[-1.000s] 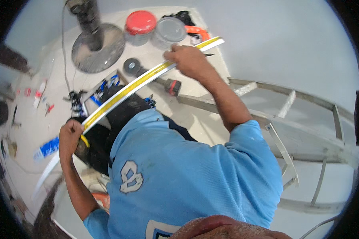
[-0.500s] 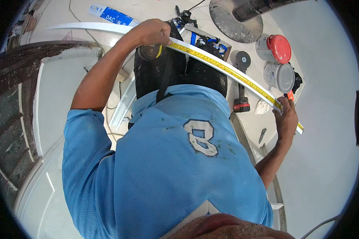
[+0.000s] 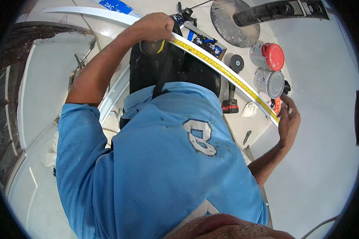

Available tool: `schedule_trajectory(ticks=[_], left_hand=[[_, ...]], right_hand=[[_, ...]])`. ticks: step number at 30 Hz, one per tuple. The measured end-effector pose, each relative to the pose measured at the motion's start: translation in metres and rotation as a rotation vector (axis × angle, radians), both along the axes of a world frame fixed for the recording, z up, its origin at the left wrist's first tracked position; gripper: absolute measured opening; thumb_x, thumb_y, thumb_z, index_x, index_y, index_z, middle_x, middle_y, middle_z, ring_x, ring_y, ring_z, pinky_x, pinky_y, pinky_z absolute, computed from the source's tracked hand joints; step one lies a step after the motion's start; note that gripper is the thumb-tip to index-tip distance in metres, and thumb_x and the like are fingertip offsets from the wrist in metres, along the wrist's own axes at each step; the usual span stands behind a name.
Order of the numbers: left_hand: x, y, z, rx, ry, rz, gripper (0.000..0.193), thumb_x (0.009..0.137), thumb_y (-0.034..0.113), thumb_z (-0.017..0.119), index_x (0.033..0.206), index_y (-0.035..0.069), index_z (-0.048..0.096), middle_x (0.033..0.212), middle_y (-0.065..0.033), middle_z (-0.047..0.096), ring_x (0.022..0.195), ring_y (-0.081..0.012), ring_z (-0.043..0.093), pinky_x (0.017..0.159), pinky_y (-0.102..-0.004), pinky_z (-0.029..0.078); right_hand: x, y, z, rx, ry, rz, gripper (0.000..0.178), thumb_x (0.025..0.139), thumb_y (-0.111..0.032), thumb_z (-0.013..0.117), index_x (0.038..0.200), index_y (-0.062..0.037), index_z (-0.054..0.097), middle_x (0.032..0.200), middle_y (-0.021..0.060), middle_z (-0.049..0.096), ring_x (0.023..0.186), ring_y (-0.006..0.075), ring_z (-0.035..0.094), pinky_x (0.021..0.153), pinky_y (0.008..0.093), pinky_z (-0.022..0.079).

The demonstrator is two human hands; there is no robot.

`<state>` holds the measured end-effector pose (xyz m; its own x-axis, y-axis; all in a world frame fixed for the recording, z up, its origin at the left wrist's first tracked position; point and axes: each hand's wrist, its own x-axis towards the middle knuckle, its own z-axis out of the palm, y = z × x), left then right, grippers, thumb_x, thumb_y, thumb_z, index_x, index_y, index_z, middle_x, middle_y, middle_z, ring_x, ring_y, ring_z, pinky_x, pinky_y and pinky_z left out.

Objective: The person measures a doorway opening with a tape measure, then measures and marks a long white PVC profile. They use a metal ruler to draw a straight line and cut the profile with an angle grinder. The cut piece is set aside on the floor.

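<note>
A long white strip [image 3: 227,76] crosses in front of my body, with the yellow blade of a tape measure [image 3: 211,61] stretched along its right half. My left hand [image 3: 157,27] is closed around the strip and tape near the middle. Just below that hand hangs the dark tape case [image 3: 150,47], showing a yellow curve. At the right end of the blade is my right hand [image 3: 290,121], its fingers stretched and apart beside the tip. It partly hides the strip's end there.
A red-lidded tub [image 3: 273,57] and a clear tub [image 3: 272,83] stand by the right wall. A cordless power tool [image 3: 232,89] lies nearer. Beyond are a round grey base [image 3: 227,28] and blue packaging [image 3: 115,5]. White profiles [image 3: 117,91] lie left of my legs.
My right hand has loosened from the strip, and its fingers have spread. The strip's tip no longer sticks out past that hand. My left hand keeps its grip while the view shifts slightly.
</note>
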<state>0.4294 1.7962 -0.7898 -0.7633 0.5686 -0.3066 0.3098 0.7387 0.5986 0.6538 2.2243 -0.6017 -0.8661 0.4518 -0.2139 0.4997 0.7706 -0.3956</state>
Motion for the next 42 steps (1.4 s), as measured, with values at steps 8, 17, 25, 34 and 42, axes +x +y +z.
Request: schedule_trajectory(ticks=[8, 17, 25, 34, 42], left_hand=[[0.003, 0.001, -0.004, -0.025, 0.047, 0.001, 0.029, 0.083, 0.027, 0.088, 0.074, 0.007, 0.069, 0.077, -0.0081, 0.069, 0.071, -0.0201, 0.064, 0.068, -0.0386, 0.051], [0.001, -0.005, -0.009, -0.022, 0.060, -0.048, 0.033, 0.083, 0.033, 0.088, 0.073, 0.006, 0.072, 0.070, -0.0082, 0.068, 0.060, -0.0193, 0.061, 0.059, -0.0393, 0.049], [0.000, -0.006, -0.020, 0.006, 0.049, -0.018, 0.039, 0.079, 0.039, 0.088, 0.074, 0.003, 0.074, 0.070, -0.0122, 0.070, 0.062, -0.0233, 0.064, 0.061, -0.0402, 0.050], [0.005, -0.006, -0.009, 0.004, 0.109, -0.033, 0.037, 0.078, 0.037, 0.089, 0.073, 0.003, 0.073, 0.071, -0.0139, 0.070, 0.063, -0.0248, 0.066, 0.061, -0.0398, 0.051], [0.004, -0.005, -0.012, -0.035, 0.088, -0.025, 0.037, 0.079, 0.037, 0.088, 0.074, 0.004, 0.072, 0.069, -0.0129, 0.069, 0.062, -0.0253, 0.064, 0.060, -0.0405, 0.049]], right_hand=[[-0.081, -0.100, -0.077, -0.942, 0.144, 0.010, 0.058, 0.114, -0.044, 0.042, 0.119, 0.0045, 0.074, 0.097, 0.0137, 0.075, 0.070, 0.0144, 0.065, 0.063, 0.0279, 0.053], [-0.106, -0.180, -0.123, -0.985, 0.137, 0.112, 0.021, 0.097, -0.009, 0.067, 0.112, 0.0030, 0.076, 0.088, 0.0112, 0.076, 0.073, 0.0127, 0.069, 0.065, 0.0247, 0.056], [-0.095, -0.180, -0.156, -0.666, 0.304, 0.258, 0.015, 0.090, -0.009, 0.076, 0.101, -0.0003, 0.080, 0.093, 0.0083, 0.077, 0.084, 0.0114, 0.068, 0.077, 0.0257, 0.054], [-0.097, -0.186, -0.149, -0.589, 0.285, 0.333, 0.015, 0.092, -0.011, 0.076, 0.102, -0.0008, 0.080, 0.093, 0.0069, 0.078, 0.083, 0.0093, 0.067, 0.072, 0.0247, 0.053], [-0.098, -0.187, -0.146, -0.544, 0.294, 0.379, 0.019, 0.092, -0.010, 0.077, 0.105, 0.0028, 0.080, 0.094, 0.0097, 0.078, 0.080, 0.0110, 0.069, 0.073, 0.0250, 0.055]])
